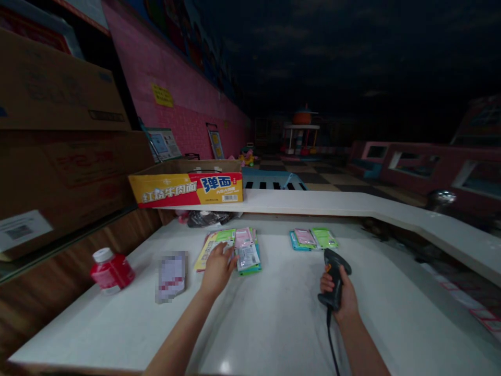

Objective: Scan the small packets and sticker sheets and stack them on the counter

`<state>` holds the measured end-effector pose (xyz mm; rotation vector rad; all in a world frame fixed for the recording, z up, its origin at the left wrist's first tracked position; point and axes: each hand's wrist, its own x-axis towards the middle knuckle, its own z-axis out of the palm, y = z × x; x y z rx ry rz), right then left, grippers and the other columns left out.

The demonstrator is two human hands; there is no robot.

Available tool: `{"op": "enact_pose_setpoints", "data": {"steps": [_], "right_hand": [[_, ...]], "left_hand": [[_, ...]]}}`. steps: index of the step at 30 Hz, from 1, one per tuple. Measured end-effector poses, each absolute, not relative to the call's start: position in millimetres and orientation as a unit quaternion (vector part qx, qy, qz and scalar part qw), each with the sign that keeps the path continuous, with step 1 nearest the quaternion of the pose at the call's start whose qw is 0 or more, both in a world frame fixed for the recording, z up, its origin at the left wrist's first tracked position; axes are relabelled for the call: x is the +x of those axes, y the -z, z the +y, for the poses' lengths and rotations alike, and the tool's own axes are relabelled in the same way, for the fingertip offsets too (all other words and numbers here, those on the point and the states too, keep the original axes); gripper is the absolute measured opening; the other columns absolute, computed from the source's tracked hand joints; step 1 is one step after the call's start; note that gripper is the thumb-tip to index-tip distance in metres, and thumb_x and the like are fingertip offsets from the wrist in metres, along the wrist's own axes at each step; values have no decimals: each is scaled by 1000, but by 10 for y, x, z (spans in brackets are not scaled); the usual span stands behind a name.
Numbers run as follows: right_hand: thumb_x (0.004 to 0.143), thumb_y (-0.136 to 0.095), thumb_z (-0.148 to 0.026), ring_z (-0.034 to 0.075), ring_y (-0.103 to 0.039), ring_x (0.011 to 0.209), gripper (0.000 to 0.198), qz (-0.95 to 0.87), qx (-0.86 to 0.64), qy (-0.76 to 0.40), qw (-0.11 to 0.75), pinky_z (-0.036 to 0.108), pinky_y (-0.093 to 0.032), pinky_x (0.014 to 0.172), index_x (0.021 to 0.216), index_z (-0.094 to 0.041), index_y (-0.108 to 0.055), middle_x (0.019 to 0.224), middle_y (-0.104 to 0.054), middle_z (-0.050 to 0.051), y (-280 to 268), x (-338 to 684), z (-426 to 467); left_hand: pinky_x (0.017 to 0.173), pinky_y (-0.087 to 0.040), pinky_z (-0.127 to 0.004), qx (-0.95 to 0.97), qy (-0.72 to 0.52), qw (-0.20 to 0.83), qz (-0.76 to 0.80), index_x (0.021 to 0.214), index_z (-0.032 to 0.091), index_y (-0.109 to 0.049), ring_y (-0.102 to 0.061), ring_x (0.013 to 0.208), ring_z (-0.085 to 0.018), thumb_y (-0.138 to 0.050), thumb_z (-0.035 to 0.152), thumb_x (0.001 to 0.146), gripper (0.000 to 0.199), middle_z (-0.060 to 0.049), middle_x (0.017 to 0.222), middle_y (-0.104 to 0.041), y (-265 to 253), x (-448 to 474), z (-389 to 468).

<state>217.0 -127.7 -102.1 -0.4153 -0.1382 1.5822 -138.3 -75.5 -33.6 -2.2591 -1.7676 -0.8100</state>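
Note:
My right hand (346, 297) is wrapped round the grip of a black barcode scanner (334, 277), held upright above the white counter with its cord running down toward me. My left hand (218, 269) reaches over a group of flat colourful packets (246, 256), fingers apart and slightly bent. Its fingertips are at the packets' near edge; whether they touch is hard to tell. Yellow, green, pink and silvery packets overlap in that group. Farther right lies a smaller group of pink, green and blue packets (313, 238), beyond the scanner.
A red bottle with a white cap (111, 271) stands on the counter (274, 324) at left, beside a blurred-out pale item (171, 277). An open noodle carton (188, 185) sits on the raised white ledge (305, 201). Large cardboard boxes (66, 177) are stacked at left.

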Motion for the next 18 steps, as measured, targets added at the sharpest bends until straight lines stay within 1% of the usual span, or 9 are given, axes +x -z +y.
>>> {"op": "enact_pose_setpoints", "data": {"steps": [4, 9, 11, 13, 15, 17, 18], "right_hand": [[71, -76, -40, 5, -42, 43, 33, -66, -184, -699, 688, 13, -38, 36, 84, -18, -54, 57, -45, -7, 1007, 2163, -1242], [71, -75, -42, 4, -42, 42, 34, -55, -180, -693, 696, 13, -37, 36, 85, -18, -57, 56, -47, -7, 1014, 2160, -1196], [71, -75, -42, 4, -41, 42, 34, -42, -178, -696, 695, 13, -36, 36, 85, -17, -57, 55, -46, -7, 1007, 2155, -1177], [70, -76, -42, 4, -41, 41, 35, -32, -174, -697, 695, 12, -34, 36, 84, -16, -58, 54, -46, -8, 997, 2149, -1160], [69, -77, -42, 3, -41, 41, 35, -29, -172, -696, 697, 12, -33, 36, 84, -16, -58, 54, -46, -8, 989, 2146, -1146], [69, -77, -42, 4, -41, 41, 35, -35, -173, -695, 697, 13, -34, 36, 84, -17, -58, 54, -46, -8, 986, 2147, -1136], [70, -77, -42, 4, -41, 41, 34, -39, -174, -695, 697, 13, -34, 36, 84, -17, -58, 54, -46, -8, 987, 2149, -1131]], "left_hand": [[101, -43, -44, -776, 334, 65, -531, 112, 18, -65, -53, 114, -27, -50, 29, 89, 30, -13, 117, -61, 302, -904, -657], [98, -44, -37, -809, 334, -45, -481, 109, 17, -66, -58, 106, -22, -53, 19, 84, 28, -9, 109, -67, 355, -70, -408], [96, -44, -33, -800, 320, -103, -497, 105, 17, -67, -61, 102, -20, -54, 17, 83, 26, -8, 106, -69, 414, 251, -243], [89, -46, -28, -775, 296, -160, -535, 100, 17, -68, -64, 96, -18, -53, 13, 81, 24, -7, 100, -71, 465, 541, -62], [86, -45, -25, -736, 276, -191, -588, 100, 16, -67, -65, 97, -17, -50, 10, 82, 25, -8, 100, -71, 493, 792, 106], [84, -45, -26, -696, 263, -195, -638, 103, 14, -65, -65, 101, -19, -52, 16, 84, 23, -12, 105, -70, 497, 994, 236], [83, -46, -27, -679, 258, -192, -660, 105, 13, -63, -65, 102, -21, -55, 23, 84, 24, -14, 108, -69, 492, 1075, 283]]}}
